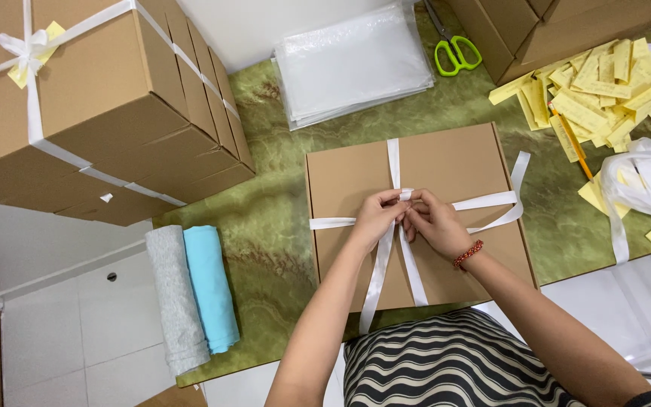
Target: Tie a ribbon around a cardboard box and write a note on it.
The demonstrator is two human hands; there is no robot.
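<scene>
White ribbon (398, 162) crosses the flat brown cardboard box (453, 162) lengthwise and sideways, and we see both hands meeting where the two bands cross, near the middle of the lid. The left hand (374, 218) has its fingers curled and pinches the ribbon at the crossing; the right hand (432, 223), with a red beaded bracelet (468, 254) at the wrist, pinches the same spot from the other side, so the fingertips of both hands touch. Two loose ribbon tails hang down from the hands over the near edge of the box, and a longer loop runs off to the right side. The box lies on a green marbled tabletop (273, 234), straight in front of us.

Left of it, at the table's near edge, we find a grey cloth roll (174, 301) touching a light blue one (212, 286). Farther left stands a stack of ribbon-tied boxes (92, 105). Beyond the box lie clear plastic sleeves (356, 60) and green-handled scissors (455, 51); to the right, a heap of yellow paper slips (604, 90).
</scene>
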